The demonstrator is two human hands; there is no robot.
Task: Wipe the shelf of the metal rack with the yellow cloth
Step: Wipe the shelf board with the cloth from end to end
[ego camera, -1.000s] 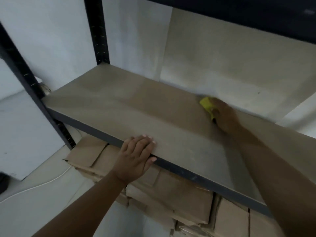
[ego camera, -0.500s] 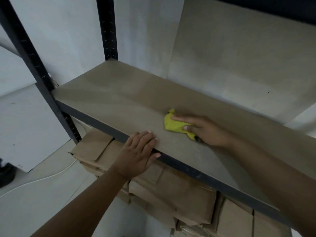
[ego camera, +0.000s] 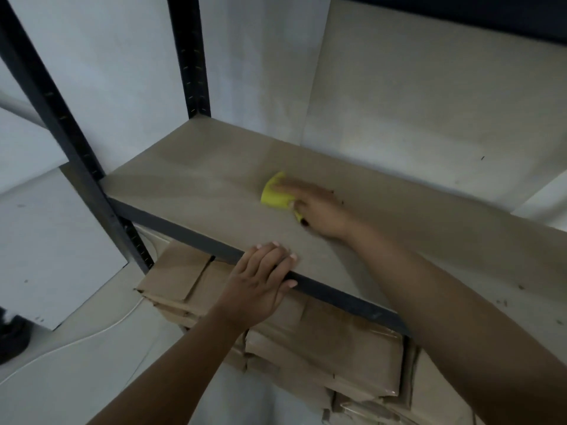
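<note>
The tan shelf board (ego camera: pixel 196 185) of the dark metal rack runs from left to right across the view, with a dark front rail (ego camera: pixel 171 223). My right hand (ego camera: pixel 319 210) presses the folded yellow cloth (ego camera: pixel 274 193) flat on the middle of the shelf; fingers cover the cloth's right part. My left hand (ego camera: pixel 260 283) rests over the front rail, fingers on the board and thumb below the edge.
Two dark uprights stand at the left: the front post (ego camera: pixel 70 148) and the back post (ego camera: pixel 190 56). Brown paper packages (ego camera: pixel 322 348) are stacked under the shelf. A white board (ego camera: pixel 52 246) leans at the left, and a white cable (ego camera: pixel 76 340) lies on the floor.
My right hand slid the cloth from the back of the shelf toward the front, then back to the middle and left. The left hand kept its place on the rail.
</note>
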